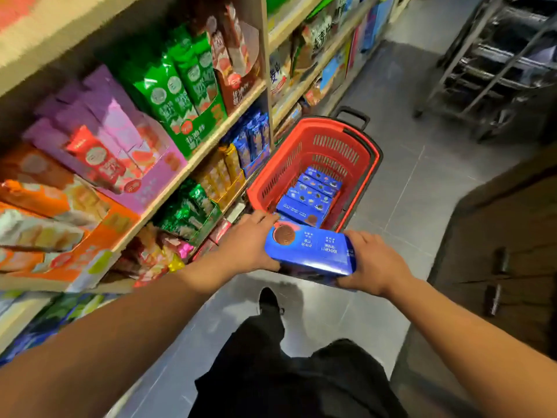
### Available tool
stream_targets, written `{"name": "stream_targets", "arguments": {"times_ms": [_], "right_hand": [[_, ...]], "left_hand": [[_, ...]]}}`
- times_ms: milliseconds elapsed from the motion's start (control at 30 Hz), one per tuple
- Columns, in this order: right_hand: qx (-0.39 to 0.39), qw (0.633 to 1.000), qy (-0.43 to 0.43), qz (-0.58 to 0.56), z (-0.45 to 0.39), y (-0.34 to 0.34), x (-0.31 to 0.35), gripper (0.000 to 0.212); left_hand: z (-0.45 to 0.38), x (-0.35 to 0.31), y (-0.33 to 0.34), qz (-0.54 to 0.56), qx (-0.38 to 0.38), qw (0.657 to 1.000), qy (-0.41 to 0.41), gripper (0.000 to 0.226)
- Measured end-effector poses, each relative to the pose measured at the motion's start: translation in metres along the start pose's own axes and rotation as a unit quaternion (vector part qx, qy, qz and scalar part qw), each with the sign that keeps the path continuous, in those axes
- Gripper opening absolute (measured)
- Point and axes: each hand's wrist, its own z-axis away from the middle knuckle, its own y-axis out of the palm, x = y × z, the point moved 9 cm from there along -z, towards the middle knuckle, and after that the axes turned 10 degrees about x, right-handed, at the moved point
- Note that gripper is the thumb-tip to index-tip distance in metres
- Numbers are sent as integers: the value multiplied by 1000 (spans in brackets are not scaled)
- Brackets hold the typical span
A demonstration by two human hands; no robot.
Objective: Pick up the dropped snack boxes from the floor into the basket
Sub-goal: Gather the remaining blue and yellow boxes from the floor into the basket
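Note:
I hold a blue snack box (313, 251) level between both hands, just in front of the near rim of the red basket (277, 173). My left hand (250, 242) grips its left end, fingers curled over the far edge. At the right end, my right hand (373, 260) grips with the thumb underneath. A second blue box seems to lie under the first, partly hidden. Inside the basket lie several blue snack boxes (310, 196) in a row.
Shelves (193, 164) packed with snack packets run along the left. The basket stands on the grey tiled floor (404, 188) with its black handle (352, 116) at the far end. A metal rack (488, 70) stands at the back right, a dark wooden counter (509, 245) at right. My shoe (268, 300) is below the box.

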Motion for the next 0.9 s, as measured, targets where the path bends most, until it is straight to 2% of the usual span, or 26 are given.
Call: {"name": "stream_targets", "arguments": {"times_ms": [167, 300, 400, 533, 667, 800, 900], "right_hand": [[4, 999, 40, -25, -52, -35, -18, 119], [14, 998, 53, -22, -96, -58, -45, 112], [7, 998, 53, -21, -135, -77, -69, 108], [0, 999, 45, -11, -201, -109, -111, 107], [22, 999, 40, -25, -276, -128, -147, 112], [51, 997, 61, 13, -357, -126, -179, 111], [70, 994, 80, -2, -413, -110, -201, 110]], "left_hand": [[-74, 3, -48, -16, 28, 999, 34, 111], [-134, 2, -70, -82, -8, 994, 73, 103], [-180, -3, -93, -82, -18, 994, 67, 97], [-262, -13, -112, -113, 11, 993, 42, 103], [-352, 4, -114, -117, 24, 993, 0, 107], [-430, 22, -110, -114, 19, 993, -32, 105], [-484, 41, -92, -99, 21, 995, -22, 102]]}}
